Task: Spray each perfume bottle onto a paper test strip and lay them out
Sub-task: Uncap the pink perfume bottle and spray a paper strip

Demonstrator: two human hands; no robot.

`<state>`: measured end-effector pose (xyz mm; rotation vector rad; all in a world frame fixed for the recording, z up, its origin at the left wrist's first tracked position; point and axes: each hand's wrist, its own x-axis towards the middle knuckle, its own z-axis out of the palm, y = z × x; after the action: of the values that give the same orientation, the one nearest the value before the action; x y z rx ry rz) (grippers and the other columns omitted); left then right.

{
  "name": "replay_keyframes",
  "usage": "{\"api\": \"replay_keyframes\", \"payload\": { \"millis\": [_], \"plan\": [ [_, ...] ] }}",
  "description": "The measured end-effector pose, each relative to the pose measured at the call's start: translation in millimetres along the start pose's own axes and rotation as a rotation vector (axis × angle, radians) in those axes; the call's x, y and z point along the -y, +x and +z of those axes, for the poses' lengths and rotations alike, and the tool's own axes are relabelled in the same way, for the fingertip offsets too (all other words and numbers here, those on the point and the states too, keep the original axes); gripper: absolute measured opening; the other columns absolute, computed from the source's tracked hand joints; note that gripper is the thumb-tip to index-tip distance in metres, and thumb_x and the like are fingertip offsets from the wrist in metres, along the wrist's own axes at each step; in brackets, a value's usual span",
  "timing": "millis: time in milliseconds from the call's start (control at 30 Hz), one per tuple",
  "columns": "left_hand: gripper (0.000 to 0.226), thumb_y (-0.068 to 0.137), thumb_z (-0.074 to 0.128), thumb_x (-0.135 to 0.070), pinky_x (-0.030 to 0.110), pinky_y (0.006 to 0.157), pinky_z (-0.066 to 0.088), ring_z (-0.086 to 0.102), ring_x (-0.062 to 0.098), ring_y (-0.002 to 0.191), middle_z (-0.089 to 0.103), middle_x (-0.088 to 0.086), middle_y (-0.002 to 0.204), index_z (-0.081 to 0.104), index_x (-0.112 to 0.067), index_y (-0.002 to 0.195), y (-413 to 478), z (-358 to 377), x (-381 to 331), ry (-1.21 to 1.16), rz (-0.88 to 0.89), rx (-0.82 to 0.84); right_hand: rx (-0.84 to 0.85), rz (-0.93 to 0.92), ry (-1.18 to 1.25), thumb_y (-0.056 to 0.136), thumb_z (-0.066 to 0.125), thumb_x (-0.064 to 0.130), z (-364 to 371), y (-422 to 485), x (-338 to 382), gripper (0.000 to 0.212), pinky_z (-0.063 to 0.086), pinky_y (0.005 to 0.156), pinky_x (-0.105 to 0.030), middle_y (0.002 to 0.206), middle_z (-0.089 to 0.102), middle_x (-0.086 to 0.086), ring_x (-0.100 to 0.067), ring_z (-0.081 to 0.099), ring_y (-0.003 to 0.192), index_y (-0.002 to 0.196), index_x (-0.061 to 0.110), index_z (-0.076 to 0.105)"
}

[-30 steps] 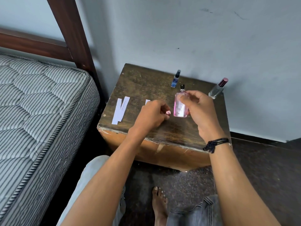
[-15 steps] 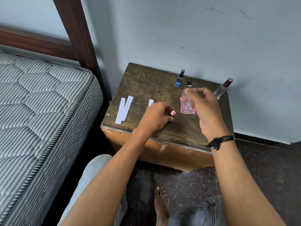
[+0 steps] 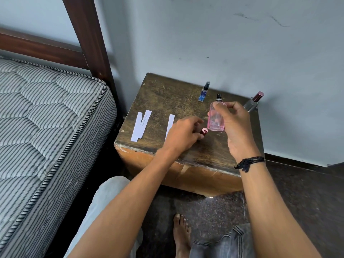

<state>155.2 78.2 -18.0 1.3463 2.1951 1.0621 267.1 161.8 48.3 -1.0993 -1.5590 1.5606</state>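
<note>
A pink perfume bottle is held upright above the wooden counter by the right hand, whose thumb and fingers are curled round the bottle's shoulders, just under the exposed black spray nozzle. A dark corded bracelet is worn on that wrist. A small red cap is pinched by the curled fingers of the left hand, low over the counter and just beside the base of the pink bottle; whether the cap touches the wood cannot be told. Two white paper strips, partly overlapping, are laid near the counter's left edge, and a third strip is seen to their right, its near end hidden under the left hand. A small blue bottle with a black sprayer is stood towards the back of the counter, and a clear bottle with a dark red cap is placed at the far right corner, near the pale wall. A striped mattress on a dark wooden bed frame is seen at the left, and a bare foot is set on the dark floor below.
</note>
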Motion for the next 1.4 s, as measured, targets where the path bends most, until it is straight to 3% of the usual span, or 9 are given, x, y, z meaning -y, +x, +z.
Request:
{"api": "replay_keyframes", "payload": {
  "millis": [233,400,467,567,667,767,967,1233,1400],
  "plan": [
    [0.015,0.09,0.068,-0.011,0.028,0.09,0.052,0.064,0.008,0.094,0.068,-0.012,0.098,0.073,-0.024,0.096,11,-89,42,-0.076,-0.106,-0.142,0.088,0.022,0.017,0.094,0.074,0.029,16,-7,-4,0.018,0.06,0.074,-0.04,0.09,0.077,-0.002,-0.026,0.075,0.088,0.096,0.014,0.063],
    [0.028,0.084,0.076,-0.016,0.046,0.109,0.041,0.054,0.02,0.122,0.063,-0.001,0.122,0.072,-0.023,0.111,10,-102,75,0.032,0.022,0.048,0.141,0.094,0.023,0.1,0.065,0.036,37,-12,-10,0.022,0.06,0.061,-0.035,0.102,0.07,-0.003,-0.023,0.07,0.064,0.102,0.018,0.053],
    [0.037,0.087,0.074,-0.019,0.05,0.12,0.023,0.037,0.026,0.141,0.055,0.003,0.138,0.068,-0.022,0.123,10,-99,77,0.083,0.044,0.132,0.174,0.104,-0.01,0.101,0.062,0.04,41,-14,-13,0.029,0.056,0.057,-0.031,0.105,0.067,-0.001,-0.02,0.064,0.058,0.109,0.016,0.05],
    [0.054,0.088,0.073,-0.029,0.043,0.123,-0.001,-0.01,0.022,0.153,0.026,0.0,0.161,0.055,-0.025,0.139,5,-94,74,0.149,-0.022,0.226,0.244,0.103,-0.102,0.102,0.057,0.046,46,-16,-19,0.035,0.053,0.06,-0.029,0.107,0.064,-0.002,-0.015,0.056,0.06,0.12,0.017,0.047],
    [0.07,0.083,0.075,-0.043,0.054,0.12,-0.011,-0.027,0.021,0.149,0.007,-0.005,0.167,0.044,-0.033,0.145,4,-88,72,0.232,-0.049,0.299,0.3,0.123,-0.119,0.105,0.052,0.044,50,-18,-24,0.033,0.053,0.059,-0.029,0.11,0.066,-0.012,-0.017,0.058,0.065,0.133,0.026,0.049],
    [0.074,0.082,0.075,-0.046,0.061,0.118,-0.013,-0.031,0.024,0.147,-0.002,-0.008,0.167,0.04,-0.037,0.147,5,-85,71,0.292,-0.08,0.326,0.372,0.17,-0.069,0.108,0.048,0.037,52,-18,-27,0.036,0.056,0.064,-0.034,0.107,0.065,-0.013,-0.021,0.059,0.068,0.144,0.036,0.048],
    [0.077,0.082,0.076,-0.046,0.06,0.119,-0.011,-0.032,0.024,0.147,-0.006,-0.009,0.167,0.038,-0.038,0.148,5,-84,74,0.322,-0.114,0.374,0.398,0.211,-0.02,0.105,0.056,0.035,53,-17,-29,0.035,0.059,0.065,-0.037,0.103,0.063,-0.011,-0.024,0.064,0.069,0.14,0.037,0.056],
    [0.079,0.079,0.078,-0.045,0.061,0.119,-0.012,-0.033,0.024,0.147,-0.006,-0.009,0.167,0.038,-0.04,0.147,5,-79,74,0.326,-0.134,0.379,0.32,0.007,-0.537,0.102,0.056,0.043,53,-12,-42,0.038,0.058,0.055,-0.026,0.105,0.068,0.002,-0.012,0.067,0.06,0.139,0.038,0.052],
    [0.079,0.079,0.079,-0.044,0.06,0.118,-0.015,-0.032,0.024,0.147,-0.005,-0.009,0.167,0.038,-0.042,0.146,6,-80,72,0.301,-0.138,0.38,0.368,-0.144,-0.793,0.097,0.056,0.048,53,-10,-48,0.036,0.058,0.084,-0.044,0.118,0.061,0.011,-0.02,0.066,0.104,0.133,0.048,0.051]
  ]
}}
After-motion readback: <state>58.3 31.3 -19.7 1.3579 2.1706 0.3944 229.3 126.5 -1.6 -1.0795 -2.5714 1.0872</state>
